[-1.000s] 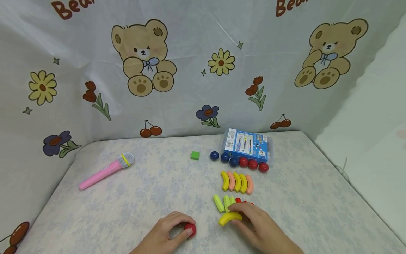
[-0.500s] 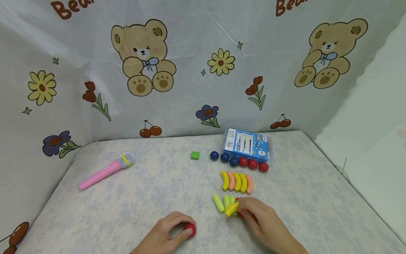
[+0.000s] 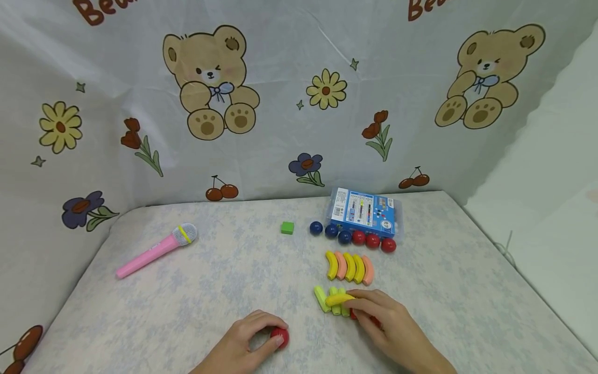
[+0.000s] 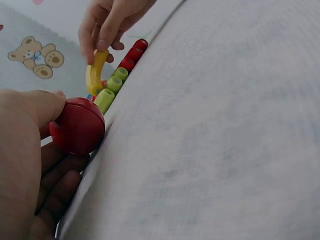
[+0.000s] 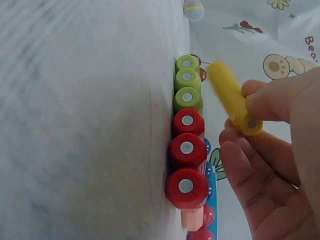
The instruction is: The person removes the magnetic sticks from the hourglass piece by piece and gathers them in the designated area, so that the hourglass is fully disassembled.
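Observation:
My right hand [image 3: 392, 322] pinches a yellow curved magnetic stick [image 3: 339, 299] between thumb and fingers, held above the row of straight sticks. A silver disc shows at the near end of the yellow stick [image 5: 231, 97] in the right wrist view. Below it lie three light green sticks [image 3: 321, 299], then three red sticks [image 5: 187, 147], which the right hand mostly covers in the head view. My left hand [image 3: 247, 337] holds a red ball [image 3: 280, 337] on the table between thumb and fingers, left of the row.
Behind the straight sticks lies a row of yellow and pink curved sticks [image 3: 349, 267]. Blue balls [image 3: 331, 231] and red balls [image 3: 372, 241] line up before a blue-labelled box [image 3: 362, 213]. A green block [image 3: 287, 228] and a pink toy microphone [image 3: 156, 252] lie farther left.
My right hand has shifted right and slightly away from me with the yellow curved stick, which now overlaps the green sticks in the head view. The left hand stays on the red ball.

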`<state>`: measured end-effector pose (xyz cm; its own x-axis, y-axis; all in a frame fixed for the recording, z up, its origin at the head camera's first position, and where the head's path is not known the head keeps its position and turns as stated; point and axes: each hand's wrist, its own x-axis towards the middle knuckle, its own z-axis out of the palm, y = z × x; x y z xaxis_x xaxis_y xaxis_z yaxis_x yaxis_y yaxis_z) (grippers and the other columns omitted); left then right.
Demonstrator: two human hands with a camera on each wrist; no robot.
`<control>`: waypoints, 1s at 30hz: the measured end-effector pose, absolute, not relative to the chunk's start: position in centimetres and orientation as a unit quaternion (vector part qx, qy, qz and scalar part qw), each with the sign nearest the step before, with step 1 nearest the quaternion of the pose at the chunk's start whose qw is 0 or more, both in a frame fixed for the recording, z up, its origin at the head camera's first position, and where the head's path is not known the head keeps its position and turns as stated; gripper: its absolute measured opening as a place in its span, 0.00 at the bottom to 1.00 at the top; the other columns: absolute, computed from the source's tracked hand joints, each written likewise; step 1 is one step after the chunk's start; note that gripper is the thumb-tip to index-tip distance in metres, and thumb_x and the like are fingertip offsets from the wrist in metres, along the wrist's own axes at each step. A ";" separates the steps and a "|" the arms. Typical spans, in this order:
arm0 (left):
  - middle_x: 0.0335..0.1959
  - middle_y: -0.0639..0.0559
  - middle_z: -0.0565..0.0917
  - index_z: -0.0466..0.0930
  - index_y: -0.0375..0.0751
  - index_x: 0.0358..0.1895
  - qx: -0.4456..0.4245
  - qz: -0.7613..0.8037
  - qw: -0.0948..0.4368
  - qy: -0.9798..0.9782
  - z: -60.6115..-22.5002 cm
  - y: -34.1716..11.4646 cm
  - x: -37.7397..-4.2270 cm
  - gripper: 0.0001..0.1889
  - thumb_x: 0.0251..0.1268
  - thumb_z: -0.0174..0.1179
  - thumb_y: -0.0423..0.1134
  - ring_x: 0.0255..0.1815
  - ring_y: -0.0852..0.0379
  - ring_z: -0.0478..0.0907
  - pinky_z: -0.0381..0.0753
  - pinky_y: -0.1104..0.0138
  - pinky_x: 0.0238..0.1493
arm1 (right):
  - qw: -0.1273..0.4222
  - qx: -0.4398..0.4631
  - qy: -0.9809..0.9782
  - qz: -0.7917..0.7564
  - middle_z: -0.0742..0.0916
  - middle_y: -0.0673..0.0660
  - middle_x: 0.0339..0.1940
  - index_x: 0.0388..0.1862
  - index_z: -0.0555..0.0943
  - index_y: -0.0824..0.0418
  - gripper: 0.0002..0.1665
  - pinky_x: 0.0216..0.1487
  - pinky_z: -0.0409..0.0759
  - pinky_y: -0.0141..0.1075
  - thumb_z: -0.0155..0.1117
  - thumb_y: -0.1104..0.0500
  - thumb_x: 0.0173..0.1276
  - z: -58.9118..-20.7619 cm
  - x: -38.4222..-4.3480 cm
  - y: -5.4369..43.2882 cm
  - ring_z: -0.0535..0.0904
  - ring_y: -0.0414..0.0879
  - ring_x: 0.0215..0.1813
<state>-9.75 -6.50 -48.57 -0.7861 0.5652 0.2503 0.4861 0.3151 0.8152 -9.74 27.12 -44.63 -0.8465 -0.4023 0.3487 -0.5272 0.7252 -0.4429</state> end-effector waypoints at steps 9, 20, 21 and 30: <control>0.49 0.68 0.83 0.82 0.58 0.55 0.326 0.489 0.043 0.808 -48.6 -6.5 -9.8 0.09 0.79 0.58 0.47 0.50 0.67 0.80 0.82 0.68 0.53 | 0.185 0.229 -0.905 0.308 0.88 0.37 0.47 0.51 0.87 0.47 0.27 0.43 0.85 0.28 0.77 0.73 0.58 -44.8 -9.8 27.2 0.82 0.31 0.43; 0.48 0.68 0.83 0.82 0.58 0.55 0.327 0.488 0.036 0.808 -48.6 -6.5 -9.8 0.09 0.79 0.58 0.47 0.50 0.67 0.80 0.82 0.68 0.53 | 0.230 0.124 -0.925 0.276 0.90 0.44 0.39 0.46 0.89 0.54 0.20 0.37 0.87 0.35 0.78 0.71 0.57 -44.0 -10.7 29.2 0.80 0.33 0.35; 0.48 0.68 0.83 0.82 0.58 0.55 0.324 0.488 0.040 0.809 -48.6 -6.5 -9.8 0.09 0.79 0.58 0.48 0.50 0.67 0.80 0.82 0.68 0.53 | 0.230 0.123 -0.926 0.274 0.90 0.45 0.39 0.45 0.89 0.54 0.19 0.37 0.87 0.36 0.78 0.71 0.56 -44.0 -10.8 29.4 0.81 0.33 0.35; 0.48 0.67 0.83 0.82 0.59 0.55 0.325 0.491 0.042 0.807 -48.5 -6.5 -9.7 0.09 0.79 0.58 0.48 0.50 0.67 0.80 0.82 0.68 0.53 | 0.264 0.110 -0.924 0.256 0.90 0.48 0.38 0.43 0.88 0.57 0.18 0.39 0.82 0.23 0.77 0.71 0.55 -43.7 -11.2 30.9 0.82 0.39 0.35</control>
<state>-9.73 -6.49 -48.54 -0.7847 0.5666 0.2516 0.4843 0.3069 0.8193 -11.17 30.94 -43.75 -0.8368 -0.0684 0.5432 -0.3383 0.8447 -0.4149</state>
